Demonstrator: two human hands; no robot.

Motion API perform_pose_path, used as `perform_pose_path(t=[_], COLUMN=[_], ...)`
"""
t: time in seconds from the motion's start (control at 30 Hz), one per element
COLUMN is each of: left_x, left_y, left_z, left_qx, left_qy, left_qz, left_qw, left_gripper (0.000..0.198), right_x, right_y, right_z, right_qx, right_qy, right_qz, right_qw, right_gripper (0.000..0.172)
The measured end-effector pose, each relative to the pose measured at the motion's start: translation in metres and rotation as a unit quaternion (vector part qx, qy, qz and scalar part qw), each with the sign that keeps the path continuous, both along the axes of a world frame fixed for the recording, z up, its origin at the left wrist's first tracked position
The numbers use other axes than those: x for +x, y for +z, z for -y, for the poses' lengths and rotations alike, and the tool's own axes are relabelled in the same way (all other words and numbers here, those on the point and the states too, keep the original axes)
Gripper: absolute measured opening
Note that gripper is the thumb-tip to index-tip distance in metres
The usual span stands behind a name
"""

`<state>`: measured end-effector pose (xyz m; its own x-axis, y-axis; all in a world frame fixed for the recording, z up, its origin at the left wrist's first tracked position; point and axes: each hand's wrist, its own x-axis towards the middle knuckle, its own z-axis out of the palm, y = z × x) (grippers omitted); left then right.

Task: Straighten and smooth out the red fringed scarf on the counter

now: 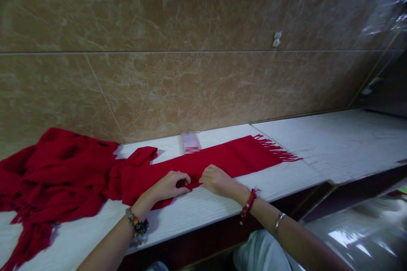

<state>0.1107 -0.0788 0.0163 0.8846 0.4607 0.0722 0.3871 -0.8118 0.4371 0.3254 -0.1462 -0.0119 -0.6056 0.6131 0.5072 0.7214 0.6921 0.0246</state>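
Note:
A red fringed scarf (pixel 235 156) lies on the white tabletop, its right part stretched into a flat band that ends in a fringe. The left part is bunched in a loose heap. My left hand (pixel 173 185), with a beaded bracelet at the wrist, pinches the near edge of the flat band between thumb and fingers. A short way to its right, my right hand (pixel 216 181) pinches the same edge, with a red cord bracelet and a metal bangle on that arm. A small piece of the edge rises between both hands.
Behind the scarf, a pale, blurred-out rectangular packet (pixel 190 142) lies near the wall (pixel 178 89) of brown marbled tiles. The white tabletop (pixel 337 144) runs on to the right. Below its front edge are a dark opening and a shiny plastic-like surface (pixel 359 233).

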Motion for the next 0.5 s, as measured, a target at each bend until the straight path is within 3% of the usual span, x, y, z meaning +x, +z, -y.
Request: perform_pose_path(t=[0.2,0.5], left_x=[0.004,0.005], left_y=[-0.001,0.008], left_z=[-0.001,0.008], left_qx=[0.018,0.096], left_qy=[-0.024,-0.011], left_qz=[0.01,-0.049], left_qw=[0.999,0.994], left_gripper=[0.015,0.016], right_x=[0.0,-0.018], right_y=[-0.006,0.005], right_z=[-0.005,0.004], right_qx=[0.008,0.011], right_qy=[-0.021,-0.043], right_qz=[0.029,0.044], right_qw=[0.999,0.998], right_gripper=[0.013,0.014])
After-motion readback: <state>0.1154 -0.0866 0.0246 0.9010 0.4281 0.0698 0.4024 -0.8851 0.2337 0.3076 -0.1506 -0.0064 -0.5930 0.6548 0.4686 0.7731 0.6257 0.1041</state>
